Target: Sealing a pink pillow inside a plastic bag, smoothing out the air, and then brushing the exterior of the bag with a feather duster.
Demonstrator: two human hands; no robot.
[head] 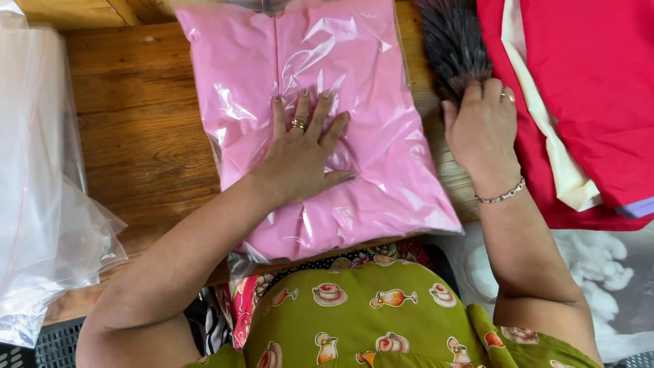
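Observation:
A clear plastic bag holding folded pink fabric [354, 82] lies on a wooden table [136, 136] in front of me. My left hand [303, 153] presses flat on the bag's middle, fingers spread, a ring on one finger. My right hand [482, 129] rests at the bag's right edge, palm down, fingers touching a dark bristly brush-like bundle [453, 41]. It wears a ring and a thin bracelet. Whether it grips the bundle I cannot tell.
A pile of empty clear plastic bags [41, 191] sits at the left. Red fabric with a cream strip [579, 102] lies at the right. White fluffy material [599, 266] is below it. A black crate [61, 341] shows at the bottom left.

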